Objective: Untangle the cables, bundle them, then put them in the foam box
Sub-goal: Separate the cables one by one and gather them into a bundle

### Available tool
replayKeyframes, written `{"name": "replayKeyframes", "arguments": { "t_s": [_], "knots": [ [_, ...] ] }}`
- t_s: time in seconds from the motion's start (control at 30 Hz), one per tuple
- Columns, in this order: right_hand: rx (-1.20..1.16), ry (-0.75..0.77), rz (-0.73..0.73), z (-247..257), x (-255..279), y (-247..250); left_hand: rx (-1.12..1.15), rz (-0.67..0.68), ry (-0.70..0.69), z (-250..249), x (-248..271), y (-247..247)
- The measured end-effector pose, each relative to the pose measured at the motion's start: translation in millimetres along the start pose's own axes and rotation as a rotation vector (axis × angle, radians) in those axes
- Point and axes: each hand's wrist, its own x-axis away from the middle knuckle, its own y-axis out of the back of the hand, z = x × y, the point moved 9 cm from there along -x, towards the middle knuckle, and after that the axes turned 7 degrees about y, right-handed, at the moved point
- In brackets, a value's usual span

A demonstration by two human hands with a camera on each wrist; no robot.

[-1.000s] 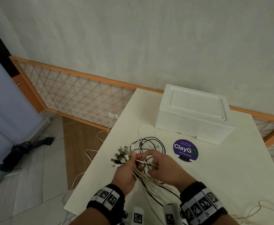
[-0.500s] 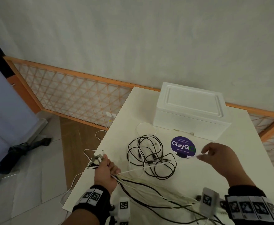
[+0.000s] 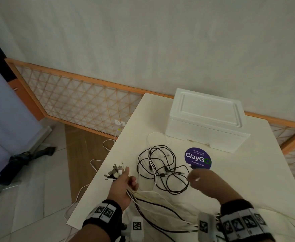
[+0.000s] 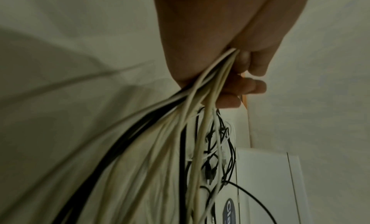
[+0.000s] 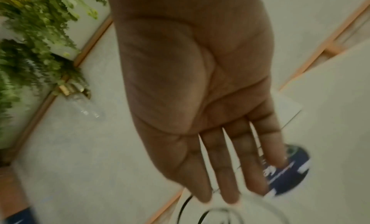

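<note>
My left hand (image 3: pixel 125 184) grips a bundle of cream and black cables (image 3: pixel 160 205) near the table's left edge. Their plugs (image 3: pixel 116 172) fan out past my thumb, and the strands trail back toward me. In the left wrist view my fingers (image 4: pixel 246 86) curl round the same cables (image 4: pixel 200 116). A loose tangle of black cables (image 3: pixel 160 168) lies mid-table. My right hand (image 3: pixel 199 179) hovers blurred at the tangle's right side. Its palm (image 5: pixel 200 85) is flat, fingers straight, holding nothing. The white foam box (image 3: pixel 206 119) stands behind with its lid on.
A round purple ClayGo sticker (image 3: pixel 197 158) sits on the white table (image 3: pixel 256 180) in front of the box. A thin white cable loop (image 3: pixel 158 137) lies by the box. A wooden lattice fence (image 3: pixel 73 102) and floor cables (image 3: pixel 98 163) are to the left.
My right hand has let go of the white cable end it pinched near the sticker and swung back left to the black tangle. My left hand keeps its grip on the bundle.
</note>
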Motion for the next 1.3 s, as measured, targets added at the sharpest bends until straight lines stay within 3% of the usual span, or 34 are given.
{"name": "replayKeyframes", "arguments": {
  "t_s": [0.1,0.27,0.4,0.53,0.67,0.87,1.0,1.3],
  "knots": [
    [-0.096,0.115,-0.043,46.1,-17.8,-21.6,-0.038,0.021,0.013,4.1,3.9,-9.0],
    [0.080,0.341,0.077,95.1,-39.2,-87.1,-0.079,0.056,0.048,7.7,5.6,-15.8],
    [0.279,0.335,0.190,89.1,-45.8,-120.0,-0.198,-0.033,0.037,8.1,0.2,-4.9],
    [0.367,0.308,0.133,72.0,-48.9,-119.3,-0.284,-0.093,0.050,11.0,-6.0,3.7],
    [0.243,0.265,-0.003,63.4,-51.1,-99.4,-0.345,-0.142,0.063,15.2,-14.0,6.4],
    [0.254,0.382,0.047,71.3,-45.2,-102.0,-0.358,-0.038,0.114,30.4,-17.1,-20.4],
    [0.258,0.554,0.026,95.3,-33.5,-92.8,-0.331,0.007,0.166,43.2,-21.3,-32.8],
    [0.255,0.312,0.016,48.1,-37.0,-70.7,-0.085,0.078,0.107,15.4,-21.8,-65.4]
  ]
}}
